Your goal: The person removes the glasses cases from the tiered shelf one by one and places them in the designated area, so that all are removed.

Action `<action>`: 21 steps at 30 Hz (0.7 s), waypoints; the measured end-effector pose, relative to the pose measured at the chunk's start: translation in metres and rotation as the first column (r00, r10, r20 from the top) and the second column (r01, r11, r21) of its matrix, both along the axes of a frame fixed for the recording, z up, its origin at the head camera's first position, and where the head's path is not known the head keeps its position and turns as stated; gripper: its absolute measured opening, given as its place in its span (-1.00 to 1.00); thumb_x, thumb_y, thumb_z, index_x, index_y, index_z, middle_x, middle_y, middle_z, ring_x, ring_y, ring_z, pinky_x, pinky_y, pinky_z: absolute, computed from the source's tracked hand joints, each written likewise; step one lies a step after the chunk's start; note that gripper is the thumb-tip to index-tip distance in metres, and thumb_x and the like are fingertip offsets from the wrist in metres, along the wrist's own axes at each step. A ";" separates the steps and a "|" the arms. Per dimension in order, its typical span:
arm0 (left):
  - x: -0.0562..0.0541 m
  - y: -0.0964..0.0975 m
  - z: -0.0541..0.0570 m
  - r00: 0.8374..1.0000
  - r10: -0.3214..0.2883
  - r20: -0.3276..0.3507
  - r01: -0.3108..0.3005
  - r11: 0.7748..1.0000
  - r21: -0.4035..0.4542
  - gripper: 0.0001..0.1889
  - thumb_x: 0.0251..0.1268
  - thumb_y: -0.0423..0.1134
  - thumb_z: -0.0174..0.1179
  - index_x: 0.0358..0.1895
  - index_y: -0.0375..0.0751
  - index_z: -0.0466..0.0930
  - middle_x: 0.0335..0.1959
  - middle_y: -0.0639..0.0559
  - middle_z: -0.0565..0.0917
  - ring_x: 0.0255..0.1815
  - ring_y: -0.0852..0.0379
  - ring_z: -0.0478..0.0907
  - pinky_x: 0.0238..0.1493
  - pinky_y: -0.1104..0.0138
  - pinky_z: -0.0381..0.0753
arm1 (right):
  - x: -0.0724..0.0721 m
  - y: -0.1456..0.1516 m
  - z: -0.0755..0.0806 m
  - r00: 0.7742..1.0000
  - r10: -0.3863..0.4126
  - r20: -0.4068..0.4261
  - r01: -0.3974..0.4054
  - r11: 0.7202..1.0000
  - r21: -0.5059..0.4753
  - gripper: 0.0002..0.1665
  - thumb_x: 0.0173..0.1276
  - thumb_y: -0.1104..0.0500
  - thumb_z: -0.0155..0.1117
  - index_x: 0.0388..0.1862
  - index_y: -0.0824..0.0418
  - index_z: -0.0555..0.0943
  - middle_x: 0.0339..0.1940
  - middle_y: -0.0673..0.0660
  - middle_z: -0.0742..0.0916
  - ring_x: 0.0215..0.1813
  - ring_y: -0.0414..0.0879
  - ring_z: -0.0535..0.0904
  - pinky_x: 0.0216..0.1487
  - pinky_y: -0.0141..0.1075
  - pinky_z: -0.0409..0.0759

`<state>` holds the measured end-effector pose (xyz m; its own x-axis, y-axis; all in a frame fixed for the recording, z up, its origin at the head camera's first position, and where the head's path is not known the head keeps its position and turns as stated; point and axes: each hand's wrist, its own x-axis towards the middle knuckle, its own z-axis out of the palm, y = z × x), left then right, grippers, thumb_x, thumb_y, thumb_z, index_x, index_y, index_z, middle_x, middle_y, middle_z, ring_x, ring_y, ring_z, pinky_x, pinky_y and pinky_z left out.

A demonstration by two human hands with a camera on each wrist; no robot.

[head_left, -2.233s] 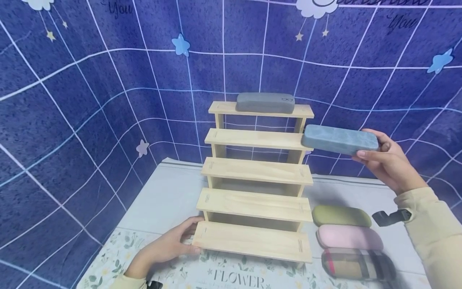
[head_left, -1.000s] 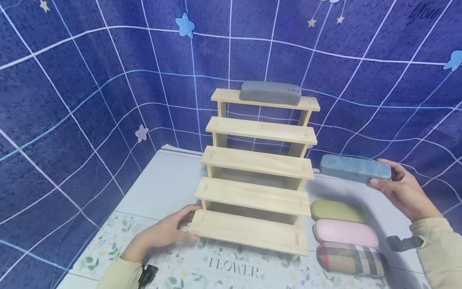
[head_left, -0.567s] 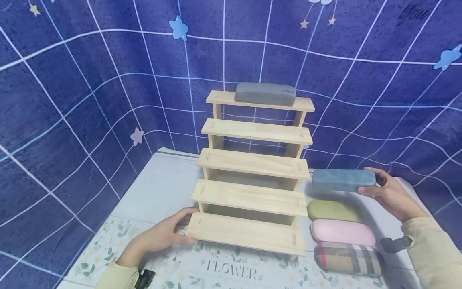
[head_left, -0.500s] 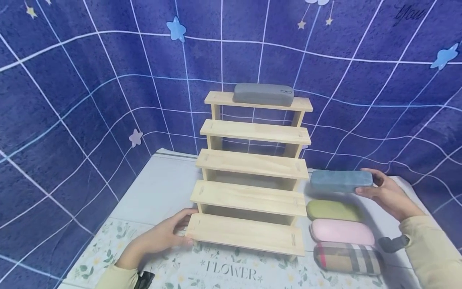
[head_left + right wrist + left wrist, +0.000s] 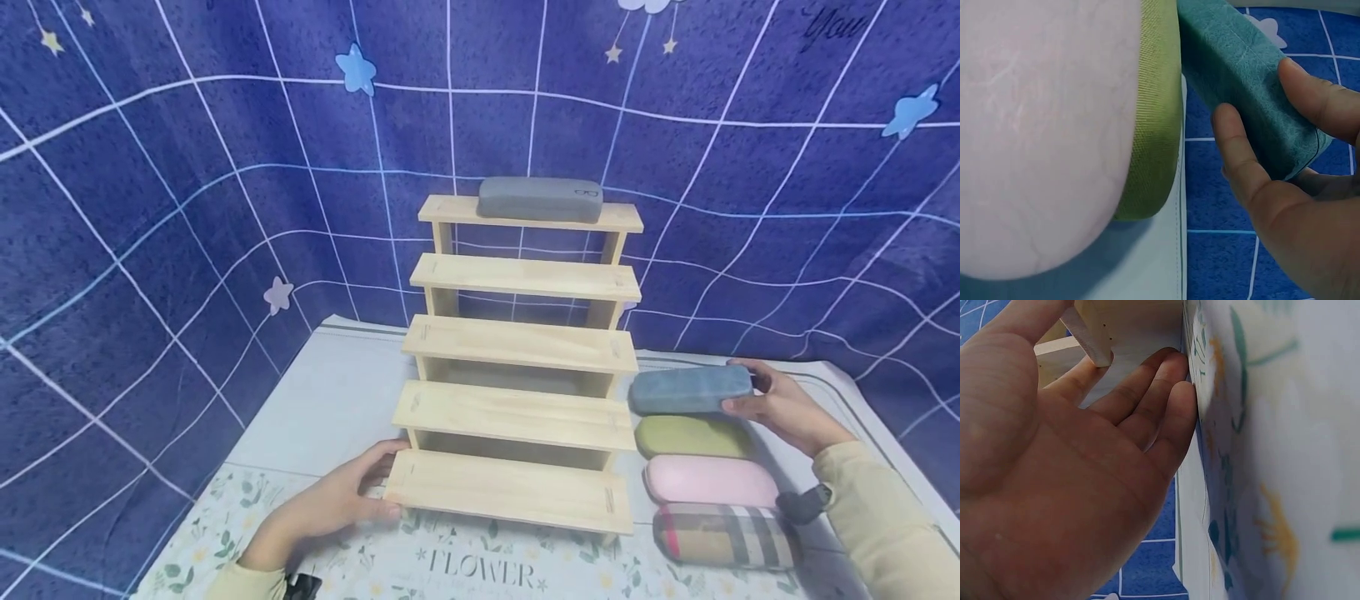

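My right hand grips the right end of a blue glasses case, thumb on the near side. In the right wrist view the teal-looking case sits between thumb and fingers. In front of it lie a green glasses case, a pink one and a plaid one, in a column. A stepped wooden display rack stands left of them. My left hand holds the left end of its lowest shelf, thumb at the front corner. On the top shelf rests a grey glasses case.
A white tablecloth covers the table, with a floral front part lettered "FLOWER". Behind and to the left hangs a blue grid-patterned curtain with stars. The cases lie close to the rack's right side.
My right hand has brought the blue glasses case down from beside the upper shelves to just behind the green case. The left hand keeps its hold on the rack; the head view has shifted slightly.
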<state>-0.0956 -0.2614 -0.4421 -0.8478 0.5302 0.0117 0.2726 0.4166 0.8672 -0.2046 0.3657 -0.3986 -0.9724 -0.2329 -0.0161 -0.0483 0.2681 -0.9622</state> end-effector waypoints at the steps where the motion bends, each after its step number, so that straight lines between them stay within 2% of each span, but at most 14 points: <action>1: 0.000 0.000 0.000 1.000 0.001 -0.003 -0.001 1.000 0.000 -0.19 0.27 -0.18 0.42 0.53 -0.03 0.20 0.35 -0.02 0.51 0.36 -0.18 0.42 0.37 -0.34 0.16 | -0.001 0.000 0.000 1.000 0.004 0.004 -0.004 1.000 -0.003 -0.03 0.31 0.49 0.30 0.49 0.59 -0.09 0.12 0.24 0.38 -0.08 -0.24 0.57 -0.04 -0.41 0.65; 5: 0.000 -0.001 0.000 1.000 -0.002 -0.011 0.002 1.000 -0.005 -0.19 0.26 -0.17 0.42 0.53 -0.01 0.20 0.34 -0.01 0.52 0.36 -0.15 0.42 0.38 -0.32 0.17 | -0.003 0.000 -0.001 1.000 0.017 0.016 -0.017 1.000 -0.017 -0.05 0.31 0.53 0.26 0.49 0.59 -0.10 0.13 0.30 0.38 -0.10 -0.20 0.60 -0.05 -0.37 0.68; 7: -0.001 -0.001 0.000 1.000 -0.002 -0.012 0.002 1.000 -0.008 -0.19 0.26 -0.17 0.42 0.53 0.01 0.20 0.34 -0.01 0.52 0.36 -0.15 0.42 0.38 -0.32 0.17 | -0.004 0.002 -0.001 0.999 0.026 0.020 -0.026 1.000 0.007 -0.04 0.32 0.52 0.25 0.50 0.59 -0.11 0.18 0.40 0.37 -0.11 -0.19 0.61 -0.06 -0.34 0.70; 11: -0.002 -0.001 0.000 1.000 -0.003 0.003 0.003 1.000 -0.003 -0.19 0.26 -0.17 0.42 0.53 0.02 0.20 0.36 -0.03 0.50 0.38 -0.19 0.40 0.39 -0.34 0.13 | -0.005 0.005 0.000 0.999 0.036 0.007 -0.036 0.984 0.174 -0.01 0.32 0.43 0.31 0.52 0.59 -0.08 0.29 0.64 0.28 -0.12 -0.27 0.58 -0.07 -0.34 0.69; 15: -0.002 -0.002 -0.001 1.000 -0.003 0.019 0.003 1.000 0.003 -0.19 0.26 -0.17 0.42 0.53 0.01 0.20 0.37 -0.04 0.49 0.39 -0.20 0.38 0.39 -0.35 0.10 | -0.008 0.006 0.000 0.999 0.042 -0.003 -0.038 0.946 0.323 0.01 0.30 0.34 0.39 0.51 0.60 0.00 0.32 0.69 0.31 -0.08 -0.28 0.54 -0.08 -0.37 0.67; 18: -0.002 -0.001 -0.002 1.000 -0.003 0.025 0.003 1.000 0.005 -0.19 0.26 -0.18 0.42 0.53 0.01 0.20 0.38 -0.04 0.49 0.40 -0.20 0.38 0.39 -0.36 0.09 | -0.009 0.006 -0.002 0.999 0.039 0.011 -0.041 0.927 0.372 0.03 0.30 0.30 0.41 0.51 0.61 0.00 0.28 0.68 0.36 -0.04 -0.16 0.57 -0.08 -0.32 0.69; 21: -0.003 -0.001 -0.002 1.000 -0.001 0.027 0.001 1.000 0.002 -0.19 0.26 -0.18 0.42 0.53 0.02 0.20 0.38 -0.04 0.48 0.40 -0.19 0.37 0.40 -0.36 0.08 | -0.010 0.006 -0.004 0.999 0.029 0.017 -0.033 0.904 0.426 0.06 0.27 0.29 0.44 0.50 0.63 -0.01 0.24 0.72 0.38 -0.01 0.06 0.62 -0.10 -0.22 0.73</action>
